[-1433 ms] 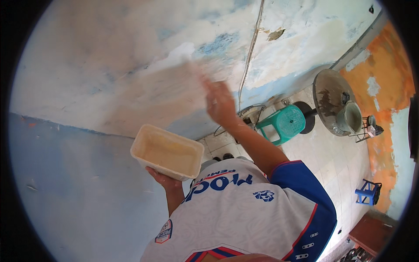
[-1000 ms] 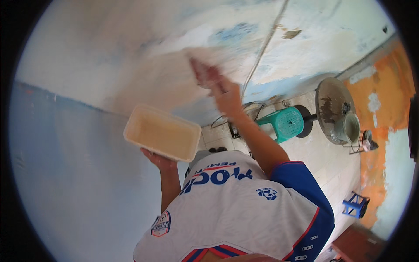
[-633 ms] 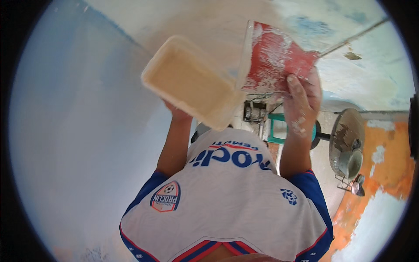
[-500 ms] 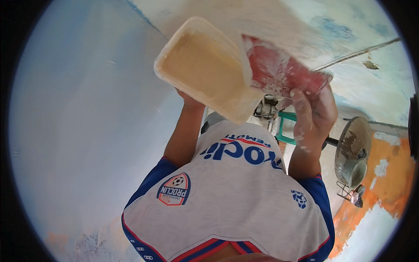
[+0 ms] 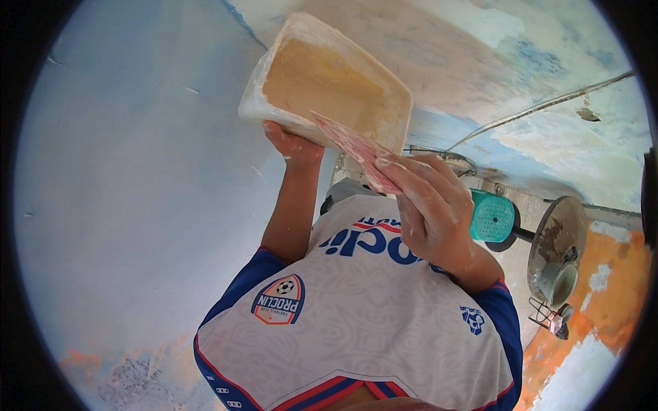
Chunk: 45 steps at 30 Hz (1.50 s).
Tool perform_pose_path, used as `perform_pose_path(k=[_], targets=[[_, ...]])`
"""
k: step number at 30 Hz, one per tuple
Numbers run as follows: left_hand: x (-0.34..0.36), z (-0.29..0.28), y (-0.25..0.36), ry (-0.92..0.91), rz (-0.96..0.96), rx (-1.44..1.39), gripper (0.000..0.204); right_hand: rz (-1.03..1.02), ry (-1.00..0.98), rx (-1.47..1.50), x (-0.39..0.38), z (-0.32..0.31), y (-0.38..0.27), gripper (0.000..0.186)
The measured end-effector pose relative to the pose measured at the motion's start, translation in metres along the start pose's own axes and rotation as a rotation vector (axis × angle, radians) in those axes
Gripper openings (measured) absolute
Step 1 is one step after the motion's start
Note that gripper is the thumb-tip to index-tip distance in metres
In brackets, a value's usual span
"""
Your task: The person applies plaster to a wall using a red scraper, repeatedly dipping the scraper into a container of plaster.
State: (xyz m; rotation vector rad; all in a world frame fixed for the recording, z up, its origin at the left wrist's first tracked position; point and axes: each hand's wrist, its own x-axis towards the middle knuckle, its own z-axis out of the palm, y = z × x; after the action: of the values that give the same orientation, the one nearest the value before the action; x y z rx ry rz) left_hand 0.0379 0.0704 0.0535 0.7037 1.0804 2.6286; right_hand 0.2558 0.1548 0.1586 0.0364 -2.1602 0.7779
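Observation:
A white rectangular plastic tub (image 5: 329, 82) with beige paste inside is held up at the top centre, my left hand (image 5: 291, 142) gripping it from underneath. In my right hand (image 5: 428, 212) is a thin red scraper (image 5: 349, 144), smeared with white paste and turned nearly edge-on, its tip at the tub's near rim. The fingers of my right hand are whitened with paste and closed round the scraper's lower end.
A patchy painted wall (image 5: 137, 192) surrounds me, with a cable (image 5: 534, 108) along it. At the right are a green plastic stool (image 5: 492, 216), a round tabletop (image 5: 548, 226) with a grey pot (image 5: 558, 281), a small wire rack (image 5: 541, 315) and an orange-patched wall (image 5: 603, 274).
My right hand has come from the wall to the tub, and the scraper has turned from face-on to nearly edge-on. The tub has moved upward in view and tilted.

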Motion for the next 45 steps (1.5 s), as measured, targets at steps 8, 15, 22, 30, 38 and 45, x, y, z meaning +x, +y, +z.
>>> perform_pose_path(k=[8,15,22,30,38,45], targets=[[0.0,-0.016,0.004,-0.019,0.037,0.042,0.093,0.075,0.058,0.13,-0.024,-0.029,0.011,0.035],[-0.002,-0.027,0.004,-0.066,-0.062,-0.075,0.092,0.153,0.059,0.231,0.012,-0.016,0.016,0.031],[-0.003,-0.04,-0.001,-0.094,-0.17,-0.164,0.092,0.218,-0.147,0.374,0.017,0.007,0.015,0.033],[-0.004,-0.05,-0.012,-0.113,-0.257,-0.219,0.091,0.422,-0.208,0.616,0.014,0.013,0.022,0.035],[-0.004,-0.055,-0.018,-0.123,-0.305,-0.242,0.09,0.619,-0.087,0.782,0.001,0.008,0.032,0.035],[-0.008,-0.056,-0.033,-0.133,-0.348,-0.211,0.09,0.827,-0.111,0.885,0.002,-0.007,0.043,0.041]])
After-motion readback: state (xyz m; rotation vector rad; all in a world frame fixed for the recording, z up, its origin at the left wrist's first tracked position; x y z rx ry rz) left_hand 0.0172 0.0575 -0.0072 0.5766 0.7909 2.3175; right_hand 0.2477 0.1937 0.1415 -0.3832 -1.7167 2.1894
